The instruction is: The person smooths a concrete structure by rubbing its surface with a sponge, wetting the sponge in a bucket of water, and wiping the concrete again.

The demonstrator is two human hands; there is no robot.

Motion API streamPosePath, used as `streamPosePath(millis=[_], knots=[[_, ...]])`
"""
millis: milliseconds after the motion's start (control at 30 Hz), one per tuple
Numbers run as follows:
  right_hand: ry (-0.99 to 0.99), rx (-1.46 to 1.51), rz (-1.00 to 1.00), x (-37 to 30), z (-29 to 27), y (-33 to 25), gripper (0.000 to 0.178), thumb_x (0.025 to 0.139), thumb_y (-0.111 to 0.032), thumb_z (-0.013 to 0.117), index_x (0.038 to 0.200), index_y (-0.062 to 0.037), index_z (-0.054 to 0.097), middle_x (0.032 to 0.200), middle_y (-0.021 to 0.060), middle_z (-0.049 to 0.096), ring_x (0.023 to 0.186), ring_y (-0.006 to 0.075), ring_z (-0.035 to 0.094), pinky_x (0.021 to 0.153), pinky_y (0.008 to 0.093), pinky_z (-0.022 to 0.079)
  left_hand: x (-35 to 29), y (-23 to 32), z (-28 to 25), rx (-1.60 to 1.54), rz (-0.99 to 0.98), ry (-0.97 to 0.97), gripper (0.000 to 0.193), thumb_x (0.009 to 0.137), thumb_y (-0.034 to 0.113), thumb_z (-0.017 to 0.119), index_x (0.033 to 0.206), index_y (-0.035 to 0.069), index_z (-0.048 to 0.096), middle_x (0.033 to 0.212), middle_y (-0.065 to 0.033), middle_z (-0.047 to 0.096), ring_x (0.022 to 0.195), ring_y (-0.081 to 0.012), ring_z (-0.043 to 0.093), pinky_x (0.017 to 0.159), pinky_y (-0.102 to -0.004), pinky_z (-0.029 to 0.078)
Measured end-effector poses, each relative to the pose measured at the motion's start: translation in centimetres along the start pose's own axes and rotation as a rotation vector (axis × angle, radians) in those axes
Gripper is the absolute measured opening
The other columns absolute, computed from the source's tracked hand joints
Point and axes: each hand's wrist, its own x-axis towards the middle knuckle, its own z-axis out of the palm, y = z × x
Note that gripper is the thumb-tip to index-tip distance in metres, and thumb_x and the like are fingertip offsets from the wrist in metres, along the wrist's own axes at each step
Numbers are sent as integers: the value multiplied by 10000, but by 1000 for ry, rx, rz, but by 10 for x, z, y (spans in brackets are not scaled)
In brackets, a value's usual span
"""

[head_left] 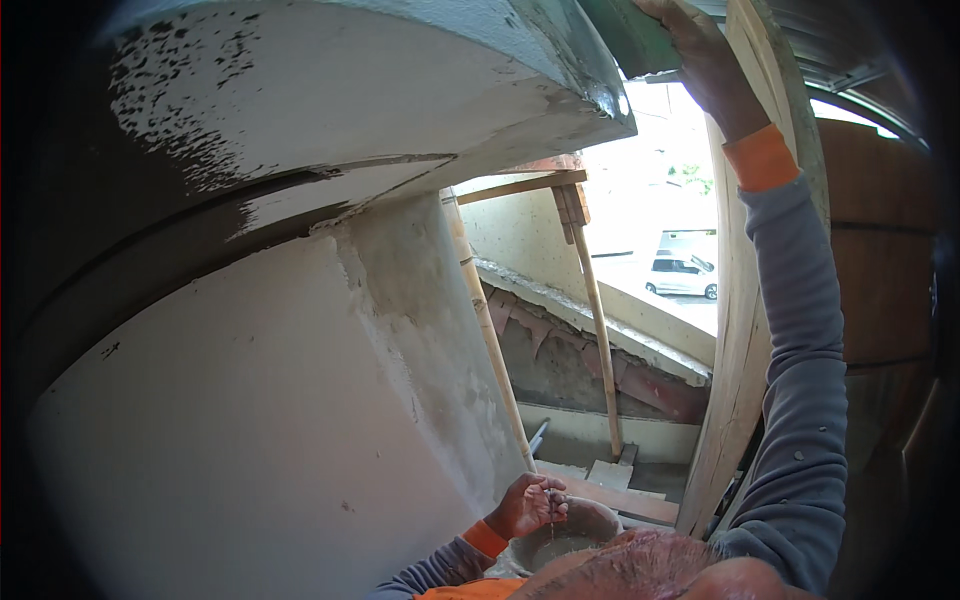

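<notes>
At the top right my raised right hand [705, 60] is closed on a green flat board [622, 38] that looks like a plastering float, next to the end of the beam. The beam's side [540, 40] looks wet and shiny near that end; its underside [330, 90] is smooth on the right and dark and patchy on the left. Low in the picture my left hand [528, 506] is above a grey bucket [595, 515], its fingers curled inward. A thin drip falls from these fingers. Whether they hold anything is too small to tell.
A plastered wall [250, 400] fills the left. Thin poles [483, 330] stand beyond it, near a sloping ledge [620, 325]. A thick timber post [735, 400] rises beside my right arm. Loose boards [620, 495] lie below. Outside, a white car [682, 275] is parked.
</notes>
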Motion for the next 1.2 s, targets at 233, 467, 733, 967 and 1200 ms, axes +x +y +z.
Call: streamPosePath(millis=[233,467,733,967,1200], knots=[[141,-161,136,-4,-32,64,504,896,-440,609,1142,-1,593,864,21,603,820,88,594,753,214,472,4,0,-5,0,-29,-70,477,880,422,509,1088,7,621,1003,-137,629,936,-268,603,919,-415,454],[198,-87,-189,-4,54,-29,333,874,-319,626,954,3,657,769,2,588,703,74,544,629,220,453,0,-1,-6,15,5,-48,498,874,430,516,1099,-2,618,1013,-152,629,917,-269,610,919,-411,453],[267,-84,-126,-11,49,-69,339,872,-298,614,907,39,630,729,9,575,657,80,521,594,225,445,-7,4,8,29,-3,-55,510,862,432,535,1112,-7,604,995,-162,620,934,-274,605,908,-419,465],[282,-258,276,-68,14,34,670,773,-490,687,1116,77,590,906,137,650,783,161,661,623,255,540,-13,5,4,28,-6,-92,495,863,433,532,1091,1,613,975,-151,623,939,-277,606,908,-420,471],[2,-1002,-764,-43,58,-88,379,870,-122,638,1227,-56,529,999,98,625,928,173,617,739,279,530,-14,4,12,56,-12,-37,486,863,422,532,1085,-2,612,977,-150,628,938,-280,604,908,-425,467]])
